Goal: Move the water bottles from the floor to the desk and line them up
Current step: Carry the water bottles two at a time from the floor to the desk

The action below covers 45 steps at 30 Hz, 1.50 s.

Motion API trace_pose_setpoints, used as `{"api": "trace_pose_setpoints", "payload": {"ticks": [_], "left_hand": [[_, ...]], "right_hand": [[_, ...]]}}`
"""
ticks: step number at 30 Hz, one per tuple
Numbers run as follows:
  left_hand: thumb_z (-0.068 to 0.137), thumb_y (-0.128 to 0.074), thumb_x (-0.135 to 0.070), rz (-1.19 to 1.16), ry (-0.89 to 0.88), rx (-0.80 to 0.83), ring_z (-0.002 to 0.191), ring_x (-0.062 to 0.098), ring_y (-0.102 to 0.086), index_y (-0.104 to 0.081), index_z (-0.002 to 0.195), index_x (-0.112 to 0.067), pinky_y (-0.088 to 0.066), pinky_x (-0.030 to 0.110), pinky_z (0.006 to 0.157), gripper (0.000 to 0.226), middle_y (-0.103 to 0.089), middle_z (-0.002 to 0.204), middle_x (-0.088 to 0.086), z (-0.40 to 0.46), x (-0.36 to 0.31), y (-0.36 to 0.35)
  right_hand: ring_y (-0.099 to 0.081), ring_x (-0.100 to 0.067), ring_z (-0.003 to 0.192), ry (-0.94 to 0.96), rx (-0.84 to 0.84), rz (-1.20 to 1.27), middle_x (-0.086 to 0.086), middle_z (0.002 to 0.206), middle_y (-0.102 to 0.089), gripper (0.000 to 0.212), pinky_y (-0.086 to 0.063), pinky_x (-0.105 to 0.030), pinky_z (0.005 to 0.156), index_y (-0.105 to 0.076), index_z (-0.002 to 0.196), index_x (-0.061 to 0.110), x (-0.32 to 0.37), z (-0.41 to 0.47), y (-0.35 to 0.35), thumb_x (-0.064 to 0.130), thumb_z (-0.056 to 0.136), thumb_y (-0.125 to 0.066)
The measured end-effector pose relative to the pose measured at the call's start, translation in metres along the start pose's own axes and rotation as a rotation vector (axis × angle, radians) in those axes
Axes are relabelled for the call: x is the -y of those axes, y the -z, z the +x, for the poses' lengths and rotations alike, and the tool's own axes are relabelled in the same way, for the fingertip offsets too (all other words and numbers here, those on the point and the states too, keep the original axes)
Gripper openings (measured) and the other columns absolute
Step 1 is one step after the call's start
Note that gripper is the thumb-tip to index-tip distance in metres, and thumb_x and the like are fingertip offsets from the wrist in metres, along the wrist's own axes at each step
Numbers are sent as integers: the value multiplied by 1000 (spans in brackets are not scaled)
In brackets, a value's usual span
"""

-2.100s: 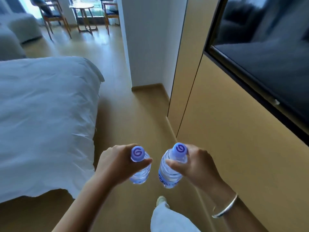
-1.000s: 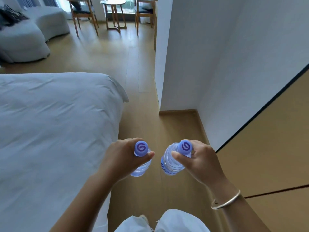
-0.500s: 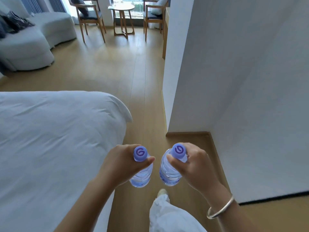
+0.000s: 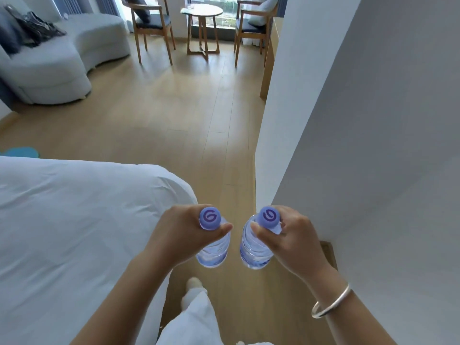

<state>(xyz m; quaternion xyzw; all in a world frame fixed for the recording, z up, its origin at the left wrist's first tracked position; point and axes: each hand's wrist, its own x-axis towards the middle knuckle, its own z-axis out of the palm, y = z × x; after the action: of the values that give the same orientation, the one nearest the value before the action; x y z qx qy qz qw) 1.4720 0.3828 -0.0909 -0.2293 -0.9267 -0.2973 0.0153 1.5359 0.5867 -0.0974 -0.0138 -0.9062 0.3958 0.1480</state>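
- Left hand (image 4: 181,232) is clamping the left bottle (image 4: 214,247) at the neck, thumb under the purple cap; right hand (image 4: 291,235) is doing the same on the right bottle (image 4: 254,247). Both bottles are hanging upright over the floor (image 4: 174,115), lower centre of frame, near each other but not touching.
- Risk: both are being held by the neck only, so the bodies could swing and knock together, or slip if the fingers loosen.
- Risk: the wall corner (image 4: 263,145) is sitting just right of centre, so the right bottle or elbow could be clipping it on a tight turn.
- Bed (image 4: 74,220) edge is crowding the lower left; the lane between bed and wall is looking narrow.
- Floor is opening wide in mid frame, toward the chairs (image 4: 151,23) and round table (image 4: 202,13) at the top.
- Wooden edge past the wall, upper right, may be the bench (image 4: 268,61); cannot tell its top.
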Motion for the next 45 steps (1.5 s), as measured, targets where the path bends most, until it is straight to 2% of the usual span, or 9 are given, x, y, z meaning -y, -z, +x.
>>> {"api": "trace_pose_setpoints", "payload": {"ticks": [4,7,10,17,24,33,37,40,45], "left_hand": [[65,-39,-75,-20,-16,23,55,13,-60,-68,74,-17,-54,27,55,66,-65,60,-5,77,32,-3],[66,-40,-73,3,-70,57,46,8,-45,-55,58,-23,-39,14,47,52,-52,49,-9,145,57,0],[69,-54,-68,-27,-97,88,47,8,-40,-53,58,-24,-31,13,47,46,-48,48,-11,219,83,11],[64,-51,-69,-55,-137,81,54,14,-56,-68,72,-22,-50,31,55,51,-63,59,-9,370,138,35],[64,-54,-66,-117,-129,25,57,24,-61,-69,72,-17,-53,42,56,52,-65,59,-5,475,187,34],[60,-48,-70,-62,-35,112,53,13,-37,-55,63,-15,-48,40,58,55,-50,54,0,666,227,6],[57,-54,-70,-88,8,138,69,20,-60,-67,79,-20,-50,36,68,56,-67,71,-2,759,220,12],[68,-65,-61,-31,16,145,81,23,-63,-69,89,-18,-50,36,71,48,-70,81,1,823,216,16],[51,-42,-74,-72,-19,163,74,23,-60,-68,86,-16,-50,36,69,73,-70,82,4,913,221,3]], "right_hand": [[-55,-8,64,-24,-16,2,13,66,-59,35,-45,-22,58,-63,75,25,-20,74,-20,58,73,-51],[-55,-10,63,-35,-36,-11,8,65,-61,39,-46,-24,58,-64,73,21,-30,138,-38,58,73,-51],[-54,-10,63,-68,-78,-22,9,64,-59,31,-46,-28,58,-61,72,27,-34,204,-56,56,73,-52],[-59,-13,70,-131,-132,-25,9,74,-64,40,-53,-34,63,-67,86,20,-44,344,-90,56,76,-52],[-59,-12,67,-144,-111,-31,10,72,-62,42,-52,-28,60,-67,84,20,-65,454,-114,57,74,-51],[-59,-16,67,-158,-98,12,7,69,-63,42,-52,-38,61,-68,81,19,-134,635,-130,58,73,-51],[-55,-13,64,-127,-100,-54,10,67,-61,39,-50,-33,58,-66,79,23,-160,726,-122,57,73,-50],[-52,-11,62,-127,-119,-50,14,63,-55,28,-47,-30,56,-61,73,29,-176,782,-113,55,73,-52],[-53,-14,63,-144,-155,-28,10,62,-56,23,-47,-29,55,-59,70,30,-208,857,-101,52,74,-55]]}}
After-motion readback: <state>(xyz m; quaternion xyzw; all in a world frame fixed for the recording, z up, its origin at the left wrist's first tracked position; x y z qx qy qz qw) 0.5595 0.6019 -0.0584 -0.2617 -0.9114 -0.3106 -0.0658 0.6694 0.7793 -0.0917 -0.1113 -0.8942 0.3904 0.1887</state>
